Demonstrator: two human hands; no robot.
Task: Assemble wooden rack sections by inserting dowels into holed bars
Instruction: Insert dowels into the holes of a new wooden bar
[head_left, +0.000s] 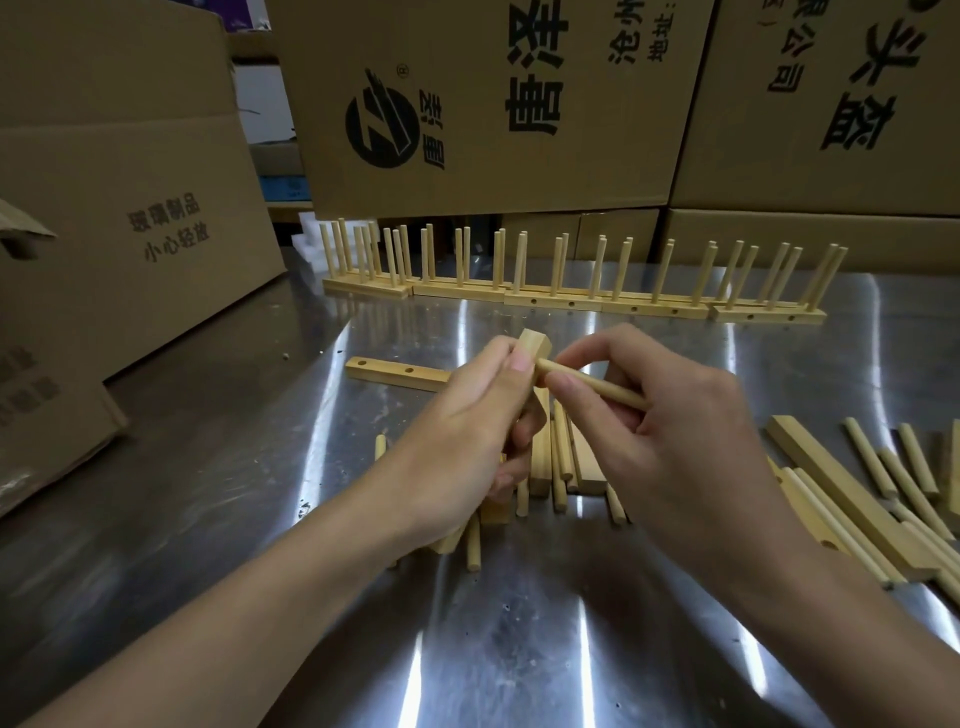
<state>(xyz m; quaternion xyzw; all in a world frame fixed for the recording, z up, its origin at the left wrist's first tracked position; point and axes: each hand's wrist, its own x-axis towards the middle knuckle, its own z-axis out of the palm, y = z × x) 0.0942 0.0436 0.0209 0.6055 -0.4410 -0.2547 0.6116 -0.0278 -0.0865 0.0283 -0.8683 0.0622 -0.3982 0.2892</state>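
Observation:
My left hand grips a wooden bar upright above the steel table; only its top end shows past my fingers. My right hand pinches a dowel between thumb and fingers, its tip touching the side of the bar near the top. Below my hands lie loose dowels and short bars. Another holed bar lies flat behind my left hand. A row of finished rack sections with upright dowels stands at the back of the table.
The steel table is shiny. More bars and dowels lie at the right edge. Large cardboard boxes stand behind the racks, and others stand at the left.

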